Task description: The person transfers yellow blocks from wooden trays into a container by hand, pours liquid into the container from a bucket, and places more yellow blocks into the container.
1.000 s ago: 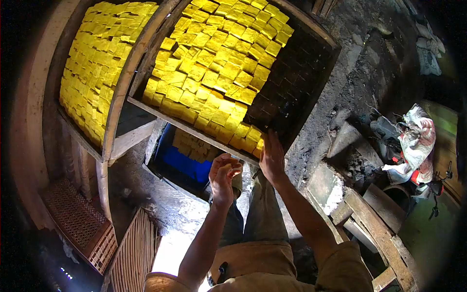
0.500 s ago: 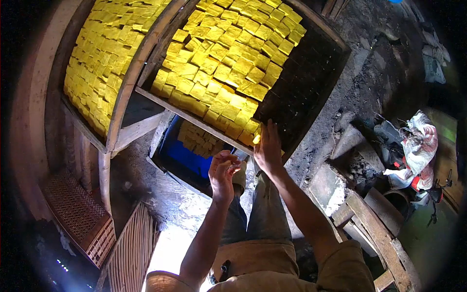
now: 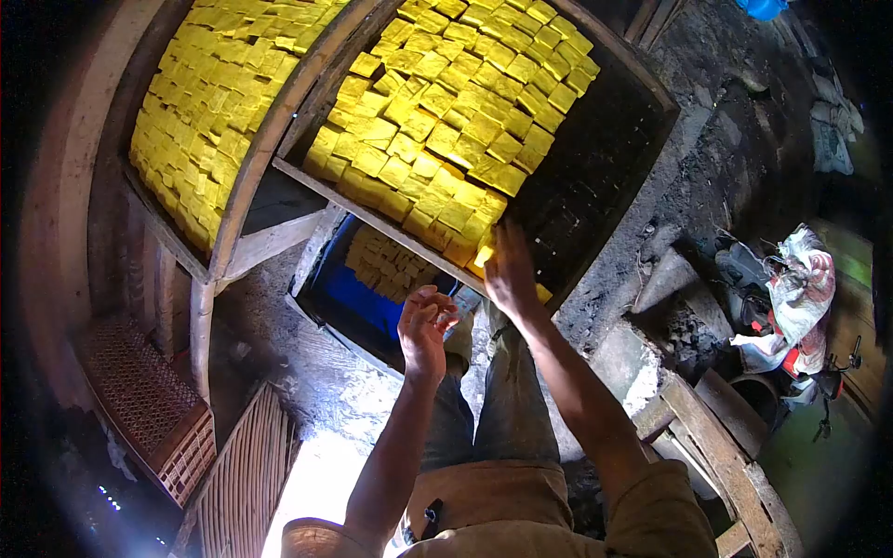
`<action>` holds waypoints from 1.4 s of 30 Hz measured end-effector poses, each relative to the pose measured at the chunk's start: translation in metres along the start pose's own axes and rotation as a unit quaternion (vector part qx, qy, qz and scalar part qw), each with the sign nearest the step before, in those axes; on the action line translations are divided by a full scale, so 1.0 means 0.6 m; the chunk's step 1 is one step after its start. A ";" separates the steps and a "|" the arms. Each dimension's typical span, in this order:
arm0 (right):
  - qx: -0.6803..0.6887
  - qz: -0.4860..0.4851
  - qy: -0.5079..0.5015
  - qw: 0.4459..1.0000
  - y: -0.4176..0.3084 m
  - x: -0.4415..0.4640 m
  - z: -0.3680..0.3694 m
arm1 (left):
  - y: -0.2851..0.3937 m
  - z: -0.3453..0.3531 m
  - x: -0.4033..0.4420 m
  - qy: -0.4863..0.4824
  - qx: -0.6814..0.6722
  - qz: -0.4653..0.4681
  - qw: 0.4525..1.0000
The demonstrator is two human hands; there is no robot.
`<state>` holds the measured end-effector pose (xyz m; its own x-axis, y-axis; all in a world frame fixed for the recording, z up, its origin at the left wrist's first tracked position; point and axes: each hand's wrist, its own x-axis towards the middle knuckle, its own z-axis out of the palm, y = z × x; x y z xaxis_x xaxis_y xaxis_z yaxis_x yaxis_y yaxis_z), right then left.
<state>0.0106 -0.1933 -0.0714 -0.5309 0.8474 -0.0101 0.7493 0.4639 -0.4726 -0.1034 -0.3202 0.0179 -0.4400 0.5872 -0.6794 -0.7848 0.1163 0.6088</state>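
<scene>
Rows of yellow tofu-like blocks (image 3: pixel 437 121) fill much of a dark wooden tray (image 3: pixel 595 177) in front of me. At the tray's near edge, my right hand (image 3: pixel 510 279) is closed on a yellow block (image 3: pixel 485 253) at the end of the row; its fingertips are partly hidden. Another bit of yellow (image 3: pixel 543 293) shows just right of that hand. My left hand (image 3: pixel 424 330) hovers outside the tray's near rim, palm up, with fingers loosely curled and apart. I see nothing held in it.
A second tray of yellow blocks (image 3: pixel 214 121) stands to the left on a wooden frame (image 3: pixel 201 325). Below is a blue-lined bin (image 3: pixel 349 302) with paler blocks (image 3: pixel 391 265). Woven racks (image 3: pixel 149 400) lie lower left. A white sack (image 3: pixel 802 279) and timber (image 3: pixel 716 437) are on the right.
The view has shifted slightly, so the trays appear a little lower and further right. My right hand still works at the end of the row; my left hand keeps nearly the same pose.
</scene>
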 end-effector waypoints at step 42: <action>0.001 0.059 0.006 0.998 0.034 -0.133 -0.034 | 0.014 -0.059 -0.017 -0.135 -0.342 -0.198 0.909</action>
<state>0.0763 -0.2466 -0.0620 -0.4341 0.8992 -0.0545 0.8058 0.3605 -0.4699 -0.1212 -0.3533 0.0155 -0.0131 0.7930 -0.6091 -0.9866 -0.1093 -0.1212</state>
